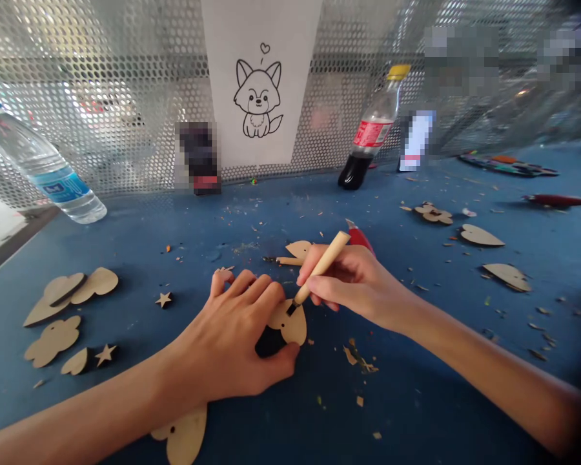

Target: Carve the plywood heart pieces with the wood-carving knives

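My right hand point(346, 278) pinches a wood-handled carving tool point(322, 271), its dark steel tip resting on a thin plywood cutout point(293, 325). Part of that cutout is painted black, and my left hand point(237, 336) holds it flat against the blue mat point(213, 413), with the thumb along its lower edge. My fingers hide its upper part. Just beyond my hands lie a smaller wooden cutout point(299, 249) and a second wood-handled tool point(288, 261). A red-handled utility knife point(361, 239) is partly hidden behind my right hand.
Wooden heart, cloud and star cutouts lie left and right on the shaving-strewn mat. A water bottle point(41, 168), cola bottle point(370, 132) and fox drawing point(259, 84) stand at the back against perforated metal point(135, 129). A paint palette point(508, 165) lies back right.
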{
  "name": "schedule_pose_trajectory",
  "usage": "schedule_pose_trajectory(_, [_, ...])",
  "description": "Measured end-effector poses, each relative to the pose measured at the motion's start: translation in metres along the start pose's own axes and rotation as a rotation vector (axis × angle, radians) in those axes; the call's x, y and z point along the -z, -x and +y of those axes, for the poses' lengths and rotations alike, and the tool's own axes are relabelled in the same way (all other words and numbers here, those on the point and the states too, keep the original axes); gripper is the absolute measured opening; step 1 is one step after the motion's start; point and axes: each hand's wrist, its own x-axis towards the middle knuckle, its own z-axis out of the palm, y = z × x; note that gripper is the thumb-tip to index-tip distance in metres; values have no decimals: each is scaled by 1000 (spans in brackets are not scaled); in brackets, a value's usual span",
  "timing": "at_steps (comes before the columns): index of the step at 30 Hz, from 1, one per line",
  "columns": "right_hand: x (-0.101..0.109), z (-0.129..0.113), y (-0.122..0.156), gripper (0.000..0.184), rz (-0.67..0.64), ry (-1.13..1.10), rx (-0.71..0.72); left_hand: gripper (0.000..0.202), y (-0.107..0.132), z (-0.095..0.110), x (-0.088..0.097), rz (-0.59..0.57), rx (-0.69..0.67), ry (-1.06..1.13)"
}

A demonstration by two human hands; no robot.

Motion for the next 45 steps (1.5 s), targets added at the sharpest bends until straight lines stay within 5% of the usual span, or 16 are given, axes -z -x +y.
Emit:
schedule_pose_trajectory(23, [-4, 0, 2, 5, -17, 16, -43, 23, 1, -8, 6, -53, -44, 34])
schedule_pose_trajectory(35, [-8, -5, 4, 12, -24, 253, 114, 23, -2, -12, 9, -89, -90, 81])
schedule_pose_trajectory(45, [-7, -2, 5, 10, -121, 124, -63, 27, 1, -14, 14, -75, -113, 117])
